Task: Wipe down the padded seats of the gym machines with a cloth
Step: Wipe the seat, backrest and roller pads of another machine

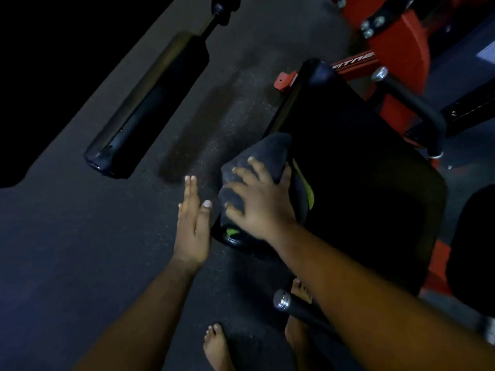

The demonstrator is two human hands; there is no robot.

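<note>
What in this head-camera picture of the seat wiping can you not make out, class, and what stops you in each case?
- Seat surface under the cloth: head view, covered by the cloth and the right hand.
- Padded seat cleanliness: too dark to judge.
- Lettering on the red frame: partly hidden behind the seat's top edge.
- Top-left corner: black, nothing readable.
- Left hand: fingers straight; contact with the seat's edge unclear.

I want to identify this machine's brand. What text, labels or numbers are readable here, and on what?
White lettering on the red frame bar behind the black padded seat: only a fragment shows, roughly "ATNE", cut off and blurred, so the reading is unsure.
The dark cloth has yellow-green markings, with no readable text.
Nothing else carries text.
</note>
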